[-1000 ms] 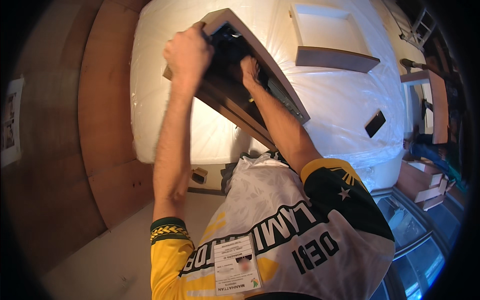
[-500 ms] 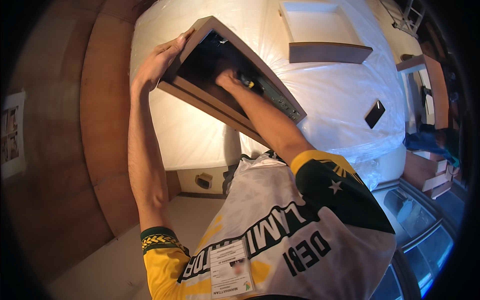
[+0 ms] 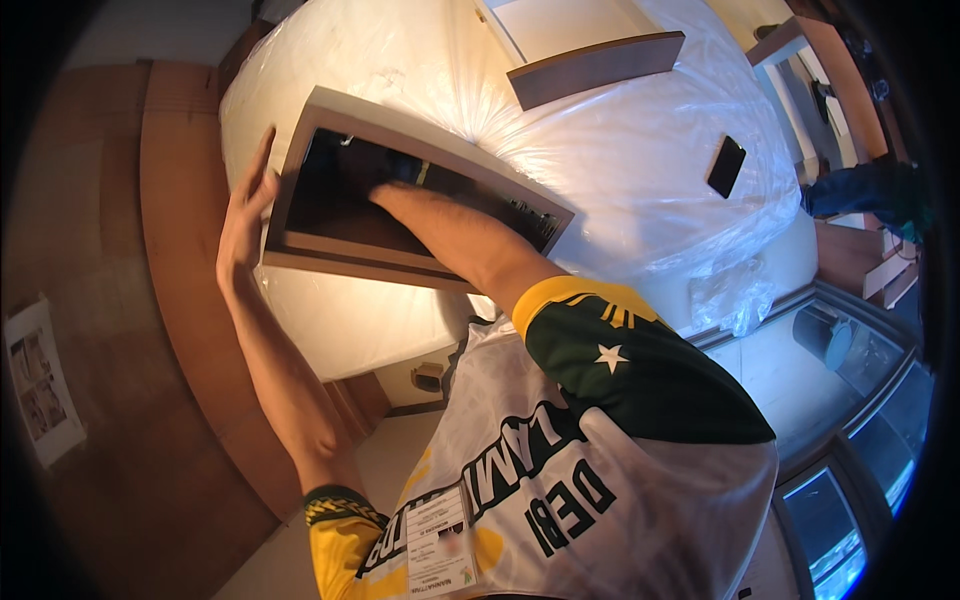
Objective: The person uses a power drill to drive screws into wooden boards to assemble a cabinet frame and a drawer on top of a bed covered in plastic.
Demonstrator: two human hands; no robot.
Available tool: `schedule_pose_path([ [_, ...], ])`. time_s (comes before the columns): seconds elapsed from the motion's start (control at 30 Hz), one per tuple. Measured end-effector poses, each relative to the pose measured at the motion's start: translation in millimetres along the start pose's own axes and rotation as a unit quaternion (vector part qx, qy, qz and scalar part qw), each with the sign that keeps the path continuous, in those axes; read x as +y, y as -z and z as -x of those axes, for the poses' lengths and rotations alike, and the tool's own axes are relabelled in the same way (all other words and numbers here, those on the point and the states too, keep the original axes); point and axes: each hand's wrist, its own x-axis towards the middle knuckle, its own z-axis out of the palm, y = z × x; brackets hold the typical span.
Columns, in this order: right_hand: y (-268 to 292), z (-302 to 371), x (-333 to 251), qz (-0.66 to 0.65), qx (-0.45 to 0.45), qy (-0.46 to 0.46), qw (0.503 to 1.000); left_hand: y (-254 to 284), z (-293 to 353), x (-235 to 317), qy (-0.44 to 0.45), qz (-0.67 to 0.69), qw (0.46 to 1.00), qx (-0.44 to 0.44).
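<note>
A brown wooden cabinet box (image 3: 365, 262) with an open front rests tilted on the plastic-covered mattress (image 3: 640, 200). At the box's left end is my left hand (image 3: 243, 222), its fingers stretched out and the thumb apart, against or just beside the outer side. My right arm reaches in through the open front. Deep in the dark interior my right hand (image 3: 372, 172) is shadowed, so its fingers and anything in them cannot be made out. Small pale bits show along the inner wall near the right end.
A drawer (image 3: 597, 70) with a brown front lies at the far side of the mattress. A black phone (image 3: 726, 166) rests to the right. Wooden panelling (image 3: 180, 270) stands on the left, glass-panelled frames (image 3: 825, 530) at lower right. Another person's dark sleeve (image 3: 865, 195) shows at far right.
The box now sits lower, further left and more level in view. My left hand has gone from gripping its upper left edge to lying open at its end. My right hand is deeper in shadow.
</note>
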Motion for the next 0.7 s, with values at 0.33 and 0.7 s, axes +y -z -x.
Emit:
schedule_pose_path([
  [0.33,-20.0,-4.8,-16.0,0.019,-0.002,0.023,1.0,-11.4,17.2,14.2,0.142,-0.354,0.918,0.11],
  [0.7,-26.0,-17.7,-15.7,0.098,0.045,-0.002,0.994,-38.5,-0.3,21.1,0.139,-0.485,0.827,0.248],
])
